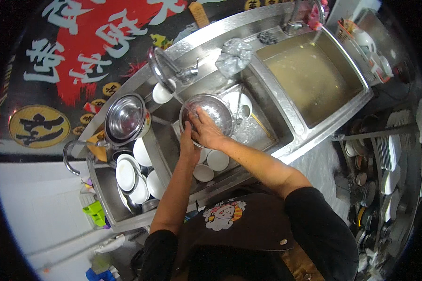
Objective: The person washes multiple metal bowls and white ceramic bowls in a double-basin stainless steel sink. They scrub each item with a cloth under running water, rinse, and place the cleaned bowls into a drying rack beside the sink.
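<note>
- Appears mid-rinse or mid-wipe inside metal bowl [220, 111]; judged from both hands at bowl and wet shine on steel.
- Bowl location: middle basin [266, 96], just right of and below tap [155, 69]; no sure sight of running water.
- Right hand [208, 132]: fingers partly spread, reaching over near rim into bowl; no pinch visible.
- Left hand [188, 142]: at near-left rim, fingers close together; cannot tell pinching from resting, underside hidden.
- Nearby: small dishes [218, 160] on near side of bowl, white dish [245, 104] and stick [264, 127] to right, pot [125, 117] to left.
- Further out: plates [126, 176] piled in left basin [105, 184], cloudy water [309, 79] in right basin [344, 111].
- Calls next, by judgement, for steadying rim with left, working right fingers round inner wall, then tipping to drain.
- Likely slippery when wet; could knock small dishes if dropped.
</note>
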`<action>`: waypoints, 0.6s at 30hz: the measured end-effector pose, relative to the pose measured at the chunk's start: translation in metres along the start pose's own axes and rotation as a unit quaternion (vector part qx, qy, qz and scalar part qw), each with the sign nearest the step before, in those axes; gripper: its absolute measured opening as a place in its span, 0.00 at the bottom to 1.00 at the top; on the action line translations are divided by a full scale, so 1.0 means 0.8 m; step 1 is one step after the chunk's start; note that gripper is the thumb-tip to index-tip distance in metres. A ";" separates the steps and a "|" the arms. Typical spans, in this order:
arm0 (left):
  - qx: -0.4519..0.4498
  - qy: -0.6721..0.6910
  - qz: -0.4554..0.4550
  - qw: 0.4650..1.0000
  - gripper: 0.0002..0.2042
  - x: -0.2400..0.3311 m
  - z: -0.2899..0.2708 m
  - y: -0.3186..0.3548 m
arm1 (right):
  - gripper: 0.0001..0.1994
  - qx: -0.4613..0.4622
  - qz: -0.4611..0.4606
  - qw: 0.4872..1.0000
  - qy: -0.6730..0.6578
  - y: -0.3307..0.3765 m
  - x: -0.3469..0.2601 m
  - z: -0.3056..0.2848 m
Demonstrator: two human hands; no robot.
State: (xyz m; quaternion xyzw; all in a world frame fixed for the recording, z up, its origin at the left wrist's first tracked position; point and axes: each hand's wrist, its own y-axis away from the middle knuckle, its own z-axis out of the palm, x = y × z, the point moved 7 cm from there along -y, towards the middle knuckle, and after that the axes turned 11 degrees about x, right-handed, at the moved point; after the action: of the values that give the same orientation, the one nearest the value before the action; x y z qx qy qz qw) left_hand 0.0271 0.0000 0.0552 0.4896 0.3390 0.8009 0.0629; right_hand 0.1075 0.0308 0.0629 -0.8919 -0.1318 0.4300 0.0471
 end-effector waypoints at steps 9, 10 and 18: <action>-0.005 0.006 0.009 1.000 0.23 0.019 -0.056 -0.020 | 0.19 -0.060 -0.163 0.976 0.129 0.013 0.020 -0.014; -0.016 0.023 0.000 1.000 0.23 0.009 -0.044 -0.018 | 0.20 0.026 -0.155 0.978 0.140 0.004 0.018 -0.021; 0.029 0.085 0.010 0.996 0.23 0.030 -0.094 -0.030 | 0.22 -0.203 -0.121 0.969 0.068 0.037 -0.038 -0.006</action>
State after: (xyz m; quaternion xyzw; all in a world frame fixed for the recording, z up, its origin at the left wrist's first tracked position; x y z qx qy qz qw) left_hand -0.0531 -0.0077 0.0363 0.4250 0.3610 0.8300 0.0121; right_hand 0.0989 -0.0059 0.0833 -0.8874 -0.3202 0.3233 -0.0743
